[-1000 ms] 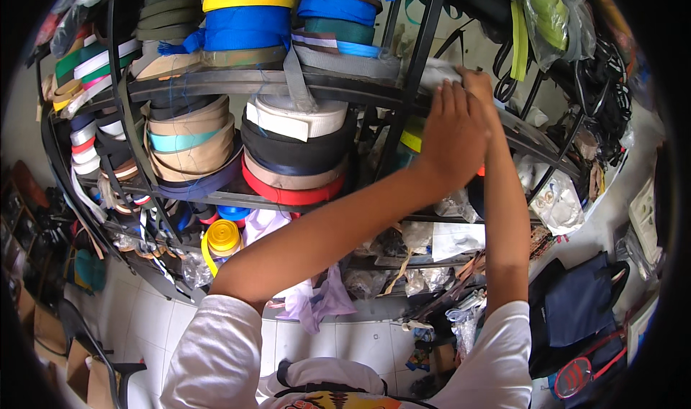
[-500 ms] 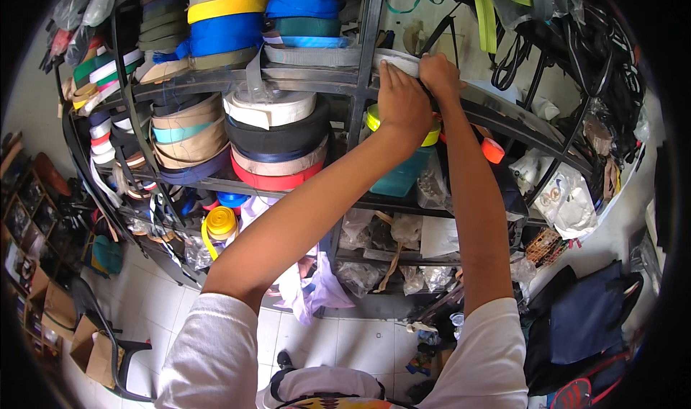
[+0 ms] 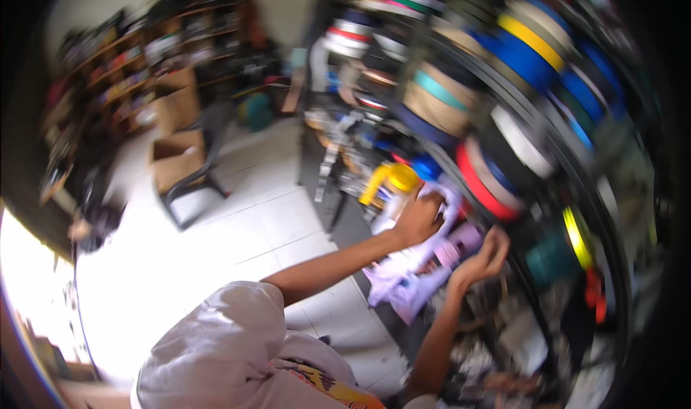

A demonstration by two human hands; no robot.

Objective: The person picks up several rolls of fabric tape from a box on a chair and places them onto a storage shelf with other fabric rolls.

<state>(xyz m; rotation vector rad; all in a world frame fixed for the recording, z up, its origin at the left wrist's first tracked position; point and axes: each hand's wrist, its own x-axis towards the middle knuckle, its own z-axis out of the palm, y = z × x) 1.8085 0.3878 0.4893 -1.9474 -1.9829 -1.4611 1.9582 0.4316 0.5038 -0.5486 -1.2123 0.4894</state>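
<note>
My left hand [image 3: 420, 218] hangs in front of the lower shelves with its fingers bent, smeared by motion; whether it holds anything does not show. Close behind it are a yellow roll of strap [image 3: 399, 178] and lilac plastic bags [image 3: 409, 290]. To its right and a little nearer, my right hand [image 3: 484, 259] is raised with its fingers loosely curved. Nothing shows in it. Above the hands, a stack of webbing rolls [image 3: 497, 175] in red, black and white rests on the dark rack.
The dark metal rack [image 3: 497, 67] runs diagonally down the right side, with beige, yellow and blue rolls [image 3: 529, 42]. On the left, open cardboard boxes [image 3: 176, 159] sit by a black chair [image 3: 188, 206] on the white tiled floor [image 3: 266, 229]. Filled shelves [image 3: 129, 70] stand behind.
The view has swung left and blurred. Both my hands have left the white roll on the upper shelf and come down, apart from each other, before the lower shelves.
</note>
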